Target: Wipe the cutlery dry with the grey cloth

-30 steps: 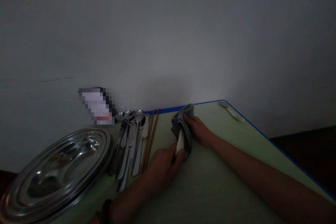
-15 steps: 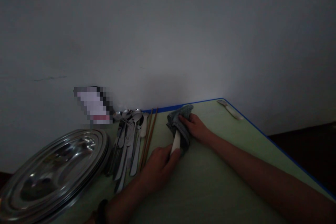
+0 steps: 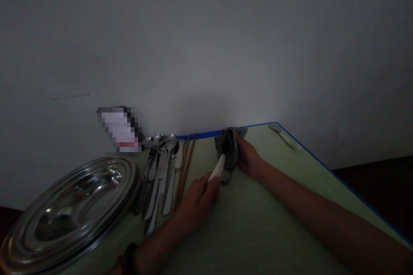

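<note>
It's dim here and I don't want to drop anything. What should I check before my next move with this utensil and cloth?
1. Left hand grips the white handle: ok.
2. Right hand holds the grey cloth around the utensil's far end: ok.
3. What that far end is, and whether clean: cannot tell, cloth hides it.
4. Bare table right of the chopsticks: ok.
5. Lighting: not ok, very dim.

Bare left forearm [image 3: 155, 247], dark band [image 3: 129, 257] at its wrist, bare right forearm [image 3: 309, 217]
</note>
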Demonstrator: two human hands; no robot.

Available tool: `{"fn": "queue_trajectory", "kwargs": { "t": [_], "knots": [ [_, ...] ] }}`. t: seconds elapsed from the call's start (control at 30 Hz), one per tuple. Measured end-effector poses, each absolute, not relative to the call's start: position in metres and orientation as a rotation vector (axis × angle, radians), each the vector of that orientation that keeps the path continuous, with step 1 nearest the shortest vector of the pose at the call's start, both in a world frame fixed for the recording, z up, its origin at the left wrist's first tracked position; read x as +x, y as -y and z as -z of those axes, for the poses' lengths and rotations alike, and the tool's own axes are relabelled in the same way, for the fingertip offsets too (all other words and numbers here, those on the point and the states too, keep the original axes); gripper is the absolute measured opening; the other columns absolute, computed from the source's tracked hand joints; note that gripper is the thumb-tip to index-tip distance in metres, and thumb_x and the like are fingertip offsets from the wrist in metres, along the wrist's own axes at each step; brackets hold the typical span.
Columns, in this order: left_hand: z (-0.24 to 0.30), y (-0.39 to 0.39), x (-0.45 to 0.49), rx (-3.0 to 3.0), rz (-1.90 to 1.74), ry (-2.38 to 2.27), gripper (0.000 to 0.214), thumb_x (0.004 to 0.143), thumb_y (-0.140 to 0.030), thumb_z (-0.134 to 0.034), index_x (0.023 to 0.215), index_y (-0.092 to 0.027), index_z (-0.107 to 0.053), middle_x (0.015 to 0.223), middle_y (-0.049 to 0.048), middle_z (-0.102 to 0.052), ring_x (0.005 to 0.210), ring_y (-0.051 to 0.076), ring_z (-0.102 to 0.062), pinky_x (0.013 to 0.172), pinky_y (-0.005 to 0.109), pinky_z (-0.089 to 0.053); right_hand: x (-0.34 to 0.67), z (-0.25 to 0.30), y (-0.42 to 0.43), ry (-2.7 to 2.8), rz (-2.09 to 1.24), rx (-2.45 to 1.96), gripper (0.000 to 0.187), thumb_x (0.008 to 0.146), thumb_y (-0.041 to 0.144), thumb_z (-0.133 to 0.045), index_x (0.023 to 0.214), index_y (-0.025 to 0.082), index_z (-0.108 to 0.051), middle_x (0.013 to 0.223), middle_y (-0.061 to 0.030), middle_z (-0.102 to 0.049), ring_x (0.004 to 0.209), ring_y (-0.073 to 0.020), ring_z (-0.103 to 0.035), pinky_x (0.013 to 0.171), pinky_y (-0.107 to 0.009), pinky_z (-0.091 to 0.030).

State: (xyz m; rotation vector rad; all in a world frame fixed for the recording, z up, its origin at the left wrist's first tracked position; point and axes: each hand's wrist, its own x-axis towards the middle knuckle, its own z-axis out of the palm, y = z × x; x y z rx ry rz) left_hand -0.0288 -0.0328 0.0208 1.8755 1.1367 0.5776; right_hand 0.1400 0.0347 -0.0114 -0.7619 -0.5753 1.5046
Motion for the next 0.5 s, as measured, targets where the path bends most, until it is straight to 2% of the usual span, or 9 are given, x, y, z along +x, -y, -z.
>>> {"fn": "queue_trajectory", "kwargs": {
  "t": [0.23,0.33,0.4,0.5],
  "knots": [
    [-0.014,0.040,-0.034,1.816,-0.868,-1.146,0.038,0.090,-0.045,-0.026,0.066,-0.019,-0.041,0.057,-0.0034,-0.040,0.052,0.012,-0.039,0.049,0.023,-0.030,0.141,0.009,-0.035,0.573,-1.438,-0.772,0.029,0.072,0.043,-0.059,0.088,0.018,-0.060,0.084,-0.0046,-0.068,0.092,-0.0194,-0.059,0.082,-0.034,-0.045],
    [-0.010,0.040,-0.035,1.788,-0.948,-1.137,0.036,0.090,-0.045,-0.027,0.069,-0.019,-0.042,0.059,-0.0032,-0.041,0.054,0.012,-0.041,0.050,0.023,-0.032,0.139,0.008,-0.033,0.665,-1.505,-0.793,0.030,0.072,0.041,-0.058,0.091,0.018,-0.061,0.088,-0.0054,-0.067,0.098,-0.0209,-0.057,0.087,-0.036,-0.043],
    [-0.009,0.038,-0.034,1.818,-0.911,-1.176,0.036,0.091,-0.045,-0.026,0.073,-0.019,-0.043,0.060,-0.0032,-0.043,0.054,0.012,-0.042,0.050,0.023,-0.032,0.137,0.009,-0.031,0.823,-1.453,-0.833,0.033,0.072,0.041,-0.057,0.098,0.020,-0.060,0.100,-0.0047,-0.064,0.109,-0.0206,-0.051,0.095,-0.037,-0.037],
    [-0.009,0.034,-0.032,1.929,-0.816,-1.279,0.034,0.090,-0.045,-0.026,0.080,-0.019,-0.045,0.061,-0.0019,-0.049,0.054,0.013,-0.046,0.050,0.024,-0.033,0.134,0.008,-0.024,1.117,-1.116,-0.892,0.042,0.073,0.039,-0.058,0.113,0.026,-0.053,0.123,-0.0014,-0.050,0.123,-0.0162,-0.035,0.106,-0.032,-0.020]
  ]
}}
